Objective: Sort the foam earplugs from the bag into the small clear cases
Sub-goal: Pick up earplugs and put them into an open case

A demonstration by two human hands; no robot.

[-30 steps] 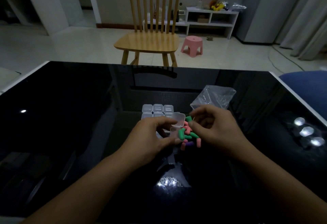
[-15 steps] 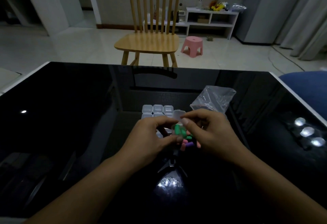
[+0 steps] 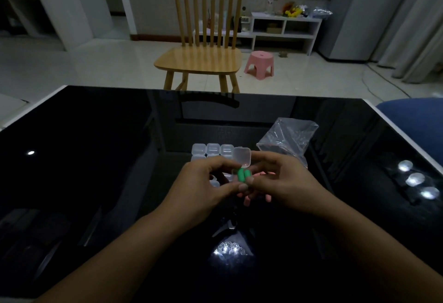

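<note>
1. Nearest us, just on our side of the small clear hinged plastic case (image 3: 240, 171) we hold, a few loose pink foam earplugs (image 3: 247, 200) lie on the glossy black glass table (image 3: 96, 159), partly hidden under our hands. We judge them very light, soft and springy; a gentle pinch across the middle of one should hold it, while a hard squeeze would only flatten it.

2. Our left hand (image 3: 203, 187) curls round the near-left side of that case, thumb and fingertips pinching its base. Our right hand (image 3: 282, 183) meets it from the right, thumb tip against the near edge, fingers curled behind. The two hands are together, touching at the thumbs.

3. Inside the case two green foam earplugs (image 3: 242, 175) lie side by side, between our thumbs. The square lid stands open, tipped up on the far side. We judge the case stiff, thin and slippery, best taken by its side walls, with the lid pressed down at its free edge.

4. Just beyond the case sits the cluster of closed clear cases (image 3: 212, 149), touching one another in rows.

5. Beyond it to the right lies the crumpled clear plastic bag (image 3: 287, 135); whether earplugs remain inside we cannot tell.
</note>
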